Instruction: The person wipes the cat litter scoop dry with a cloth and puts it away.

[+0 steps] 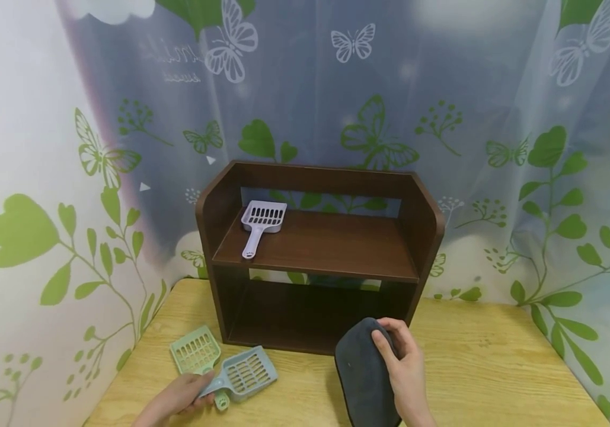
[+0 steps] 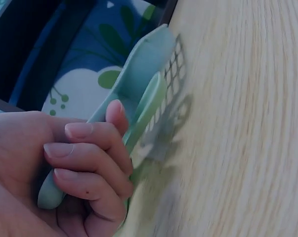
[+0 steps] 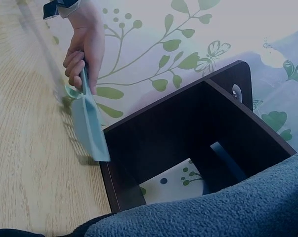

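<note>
My left hand (image 1: 184, 394) curls its fingers round the handle of a pale blue litter scoop (image 1: 251, 373) with a slotted head. A light green litter scoop (image 1: 196, 351) lies crossed under it, its handle end near my fingertips; whether my fingers also hold it I cannot tell. On the right, my right hand (image 1: 403, 362) pinches the upper edge of a dark blue-grey fuzzy cloth piece (image 1: 366, 373) with a black border. In the right wrist view the same cloth (image 3: 228, 207) fills the lower edge, and the blue scoop (image 3: 89, 126) shows beyond.
A dark brown two-tier shelf (image 1: 315, 270) stands on the wood-grain table (image 1: 497, 367) beyond both hands. A lilac litter scoop (image 1: 263, 222) lies on its upper board, at the left. Patterned curtain (image 1: 305, 89) hangs behind and beside the table.
</note>
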Motion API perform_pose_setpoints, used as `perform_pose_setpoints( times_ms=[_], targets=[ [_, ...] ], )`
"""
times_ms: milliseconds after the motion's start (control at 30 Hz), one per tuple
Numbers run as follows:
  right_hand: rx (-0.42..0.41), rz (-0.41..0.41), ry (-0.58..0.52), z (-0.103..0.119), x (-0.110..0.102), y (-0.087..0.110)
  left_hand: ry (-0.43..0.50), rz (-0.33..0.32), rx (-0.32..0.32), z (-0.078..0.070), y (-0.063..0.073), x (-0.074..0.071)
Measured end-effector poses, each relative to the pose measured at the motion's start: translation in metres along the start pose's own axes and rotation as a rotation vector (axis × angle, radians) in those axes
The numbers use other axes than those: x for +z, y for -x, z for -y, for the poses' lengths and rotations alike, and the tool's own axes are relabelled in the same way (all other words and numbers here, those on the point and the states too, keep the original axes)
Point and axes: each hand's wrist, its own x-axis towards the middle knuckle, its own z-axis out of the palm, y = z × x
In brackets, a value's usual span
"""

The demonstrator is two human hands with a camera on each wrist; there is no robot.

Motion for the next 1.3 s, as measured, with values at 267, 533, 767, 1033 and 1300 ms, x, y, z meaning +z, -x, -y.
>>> perform_pose_setpoints(
  times_ms=[267,533,767,1033,1300],
  targets=[
    [-0.003,-0.013,0.003,0.002,0.0,-0.002,0.032,0.026,0.089,-0.02,-0.006,0.006],
    [-0.009,-0.017,0.013,0.003,0.0,-0.004,0.024,0.016,0.13,-0.059,-0.009,0.025],
    [-0.035,-0.037,0.042,0.003,-0.001,-0.012,0.072,0.034,0.16,-0.091,-0.014,0.043],
    [-0.044,-0.042,0.053,0.0,0.004,-0.016,0.107,0.159,0.211,-0.118,-0.022,0.069],
    [-0.057,-0.038,0.042,0.0,0.007,-0.016,0.158,0.264,0.232,-0.129,-0.028,0.091]
  ],
)
